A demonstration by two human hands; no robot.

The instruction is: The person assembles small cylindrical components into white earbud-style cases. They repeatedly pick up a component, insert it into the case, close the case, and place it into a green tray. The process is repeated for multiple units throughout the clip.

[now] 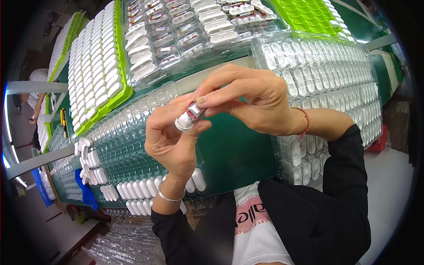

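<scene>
Between both hands, above the green table, is a small white plastic housing (184, 124) with a rounded end. My left hand (171, 134) is closed around it with thumb and fingers. A small silver part with red edges (194, 110) sits at the housing's upper end; it looks like a battery, but I cannot make out its kind. My right hand (248, 98) is closed in a pinch, thumb and forefinger touching that part. Its fingers hide some of the part and the housing's far side.
Clear trays of white shells with red-wired parts (170, 33) lie ahead. Green trays (118, 42) with white oval pieces stand left, another green tray (304, 17) far right. Clear trays of white shells (327, 75) are stacked right. Below left, a clear tray (132, 137) holds white shells; a yellow cutter (63, 121) lies beyond.
</scene>
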